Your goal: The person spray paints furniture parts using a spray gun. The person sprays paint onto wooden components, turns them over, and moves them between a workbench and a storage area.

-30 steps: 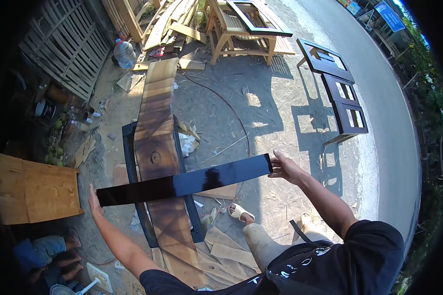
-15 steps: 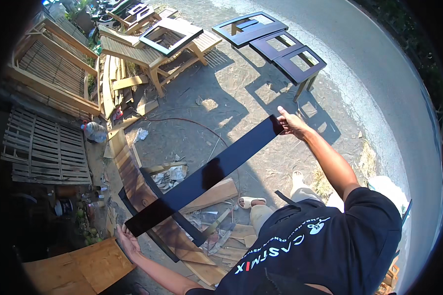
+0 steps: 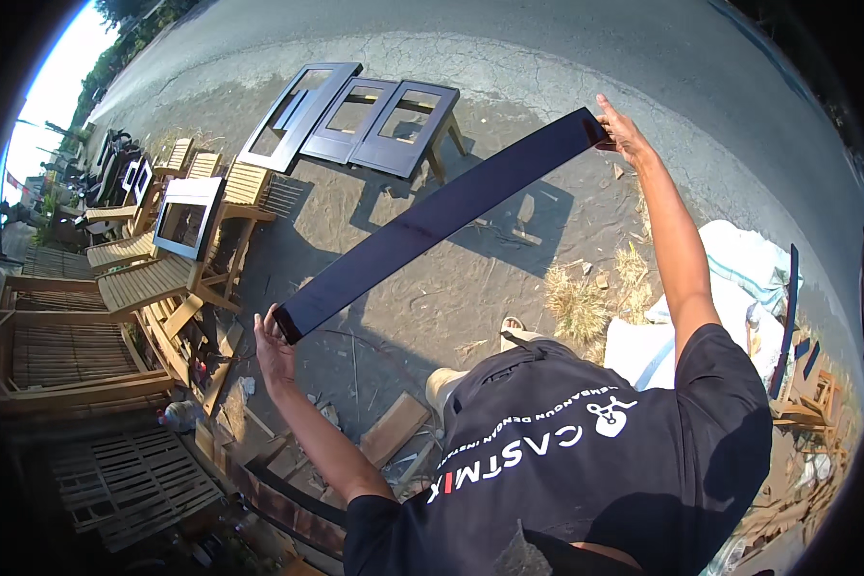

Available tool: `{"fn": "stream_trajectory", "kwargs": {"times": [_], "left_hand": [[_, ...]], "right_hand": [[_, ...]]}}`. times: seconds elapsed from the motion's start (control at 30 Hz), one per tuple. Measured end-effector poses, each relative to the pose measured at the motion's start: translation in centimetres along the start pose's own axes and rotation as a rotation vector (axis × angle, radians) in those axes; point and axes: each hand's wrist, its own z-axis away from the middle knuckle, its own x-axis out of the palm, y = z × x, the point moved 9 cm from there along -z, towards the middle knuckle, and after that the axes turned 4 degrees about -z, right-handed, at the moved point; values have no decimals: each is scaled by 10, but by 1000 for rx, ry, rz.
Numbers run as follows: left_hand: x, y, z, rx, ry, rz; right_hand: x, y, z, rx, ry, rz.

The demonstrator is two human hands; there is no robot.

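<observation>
A long, dark glossy board (image 3: 442,219) is held out between my two hands, tilted so its right end is farther away. My left hand (image 3: 276,350) grips the near left end, fingers partly behind the board. At the far right end my right hand (image 3: 624,134) holds the edge, with the thumb pointing up and the other fingers partly hidden. Beyond the board, dark panels with rectangular openings (image 3: 394,158) lie side by side on a wooden stand.
Bamboo benches (image 3: 149,283) stand at the left, one bearing a dark frame (image 3: 188,219). A slatted bamboo rack (image 3: 130,480) lies at lower left. Wood offcuts (image 3: 394,429) litter the ground near me. White sacks (image 3: 730,298) sit at the right, beside dry grass (image 3: 581,307) and the road (image 3: 662,67).
I have turned to the right, toward the road. The board has swung with me and is raised farther out, still between both hands.
</observation>
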Motion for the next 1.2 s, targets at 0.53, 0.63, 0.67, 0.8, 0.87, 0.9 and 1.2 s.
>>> {"fn": "stream_trajectory", "kwargs": {"times": [0.53, 0.63, 0.67, 0.8, 0.87, 0.9, 1.2], "left_hand": [[613, -91, -315, -242, -741, -406], [725, -94, -365, -136, -876, -394], [748, -90, -381, -84, -914, -406], [950, -126, -366, -269, -1198, -417], [1012, -130, -373, -218, -1249, -507], [1052, -137, -367, -213, -1283, -528], [1344, -269, -282, -173, -1471, -699]], "right_hand": [[-381, 210, 105, 443, 808, -244], [-393, 212, 115, 387, 958, -355], [-382, 207, 108, 343, 940, -392], [-429, 239, 201, 369, 1317, -457], [-412, 225, 178, 333, 1265, -515], [-415, 219, 178, 293, 1275, -532], [-517, 264, 210, 507, 1712, -575]]}}
